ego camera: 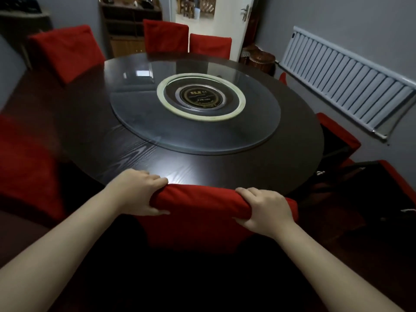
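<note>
I am working on the red-covered chair [198,200], which is standing at the near edge of the counter [126,154]. Its top rail is lying just beside the dark rim, and I cannot tell from this angle whether the two are touching. My left grip [137,192] is wrapping the rail's left end, fingers curled over the side facing the counter and thumb tucked under on my side. My right grip [263,208] is clamping the right end the same way, so both are closed on the chair. I am judging the step in hand to be shifting this chair squarely along the line toward or away from the counter. To do it well, I am thinking of squeezing through the loose cloth onto the frame beneath, since the cover is bunching under my fingers and could slip. I am also planning equal effort in both arms so the back is not twisting against the rim. My knuckles are sitting on the counter's side of the rail, so I am minding them against that edge. The glass turntable [157,124] in the counter's middle is lying well apart from the chair and is posing no concern. Another red chair [27,165] at the counter's left side is looking blurred, and I am leaving room for it.
</note>
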Demonstrator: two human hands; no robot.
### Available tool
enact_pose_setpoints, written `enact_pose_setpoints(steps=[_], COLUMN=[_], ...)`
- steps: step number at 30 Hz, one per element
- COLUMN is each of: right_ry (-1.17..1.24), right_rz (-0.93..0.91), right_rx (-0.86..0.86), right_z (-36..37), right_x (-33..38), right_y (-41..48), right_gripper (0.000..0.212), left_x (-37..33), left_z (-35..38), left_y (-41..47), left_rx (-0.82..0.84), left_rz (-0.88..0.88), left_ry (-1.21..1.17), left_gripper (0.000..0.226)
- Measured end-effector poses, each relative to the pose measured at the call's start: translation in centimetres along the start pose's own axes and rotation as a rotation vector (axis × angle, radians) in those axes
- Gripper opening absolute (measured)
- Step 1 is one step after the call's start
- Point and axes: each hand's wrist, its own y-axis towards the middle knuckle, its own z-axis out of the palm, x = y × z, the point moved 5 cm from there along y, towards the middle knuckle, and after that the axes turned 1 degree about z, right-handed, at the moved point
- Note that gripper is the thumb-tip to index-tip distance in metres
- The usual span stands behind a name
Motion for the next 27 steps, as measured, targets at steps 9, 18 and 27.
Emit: enact_pose_setpoints(steps=[9, 18, 27], right_ry=[-0.042, -0.001, -0.082], right_rz=[-0.068, -0.067, -0.129], right_rx=[0.013, -0.008, -0.046], right_z=[1.1, 2.5, 2.8], right_x=[-4.4, 1.2, -4.2], right_y=[-1.5, -1.4, -0.9], right_gripper=[0.063, 0.069, 0.075], left_x=[-6.0, -1.7, -5.1], left_z=[0.4, 1.0, 1.6], left_y=[1.2, -1.8, 0.7], left_rx=[-0.066, -0.060, -0.147], left_rz=[-0.081, 0.009, -0.040], left_ry=[0.040, 0.070, 0.021], left_gripper=[0.061, 0.066, 0.068])
